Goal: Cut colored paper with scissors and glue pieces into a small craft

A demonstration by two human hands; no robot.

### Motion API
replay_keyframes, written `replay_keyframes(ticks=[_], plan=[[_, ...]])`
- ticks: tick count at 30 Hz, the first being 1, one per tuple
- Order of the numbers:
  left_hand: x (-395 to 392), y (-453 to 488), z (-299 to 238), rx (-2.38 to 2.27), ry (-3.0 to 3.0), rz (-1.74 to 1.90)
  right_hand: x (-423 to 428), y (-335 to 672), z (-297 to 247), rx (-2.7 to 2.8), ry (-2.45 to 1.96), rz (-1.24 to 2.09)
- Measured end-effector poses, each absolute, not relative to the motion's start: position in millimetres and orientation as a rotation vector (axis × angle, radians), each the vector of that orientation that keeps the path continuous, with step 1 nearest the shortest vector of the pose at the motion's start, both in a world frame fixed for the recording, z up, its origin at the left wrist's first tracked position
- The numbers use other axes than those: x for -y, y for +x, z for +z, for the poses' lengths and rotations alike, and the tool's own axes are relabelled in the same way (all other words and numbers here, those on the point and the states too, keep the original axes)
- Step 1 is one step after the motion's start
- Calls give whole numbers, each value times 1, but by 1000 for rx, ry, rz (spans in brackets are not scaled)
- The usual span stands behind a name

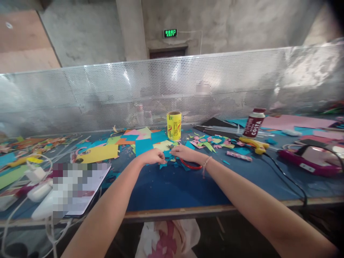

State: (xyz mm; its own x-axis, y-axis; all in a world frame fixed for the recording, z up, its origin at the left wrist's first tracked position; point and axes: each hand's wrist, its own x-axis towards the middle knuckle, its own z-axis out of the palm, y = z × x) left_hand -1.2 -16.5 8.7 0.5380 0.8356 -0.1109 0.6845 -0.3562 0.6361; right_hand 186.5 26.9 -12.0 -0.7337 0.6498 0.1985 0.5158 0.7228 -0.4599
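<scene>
Both my arms reach out over the blue table (166, 190). My left hand (153, 156) is closed in a pinch on a small blue paper scrap (167, 154). My right hand (185, 153) is closed too, its fingertips meeting the left hand at the same scrap. Red-handled scissors (191, 166) lie on the table just under my right wrist. Small blue paper cuttings (172, 165) lie scattered below both hands. A yellow tape roll (173, 125) stands upright just behind the hands.
Coloured paper sheets (99, 153) cover the table's back left. A Costa bottle (254, 123), a yellow glue gun (254, 145) with black cable and a pink device (309, 157) sit right. Chargers and a booklet (80, 190) lie left. A perforated metal screen (172, 89) closes the far edge.
</scene>
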Motion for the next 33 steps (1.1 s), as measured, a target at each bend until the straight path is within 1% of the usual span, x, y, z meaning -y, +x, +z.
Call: replay_keyframes(ticks=[4, 9, 12, 15, 18, 20, 24, 29, 33], plan=[[18, -6, 12, -1290, 2153, 303, -26, 187, -12, 2602, -850, 611], [16, -17, 13, -1313, 2156, 216, -18, 186, -12, 2691, -799, 557], [7, -28, 9, -1420, 2150, 388, -15, 187, -6, 2600, -816, 415], [-6, -40, 1, -1739, 2083, 679, -19, 194, 3, 2389, -1003, 238], [-16, -45, -10, -1980, 2154, 778, -27, 203, 6, 2230, -1164, 76], [-20, -44, -18, -1934, 2190, 745, -33, 206, 2, 2234, -1140, 60], [-24, -32, -31, -1770, 2359, 604, -40, 197, -17, 2429, -1097, 33], [-25, -24, -40, -1742, 2416, 566, -41, 180, -33, 2318, -1417, -145], [-26, -22, -42, -1693, 2378, 599, -37, 174, -33, 2305, -1540, -43]])
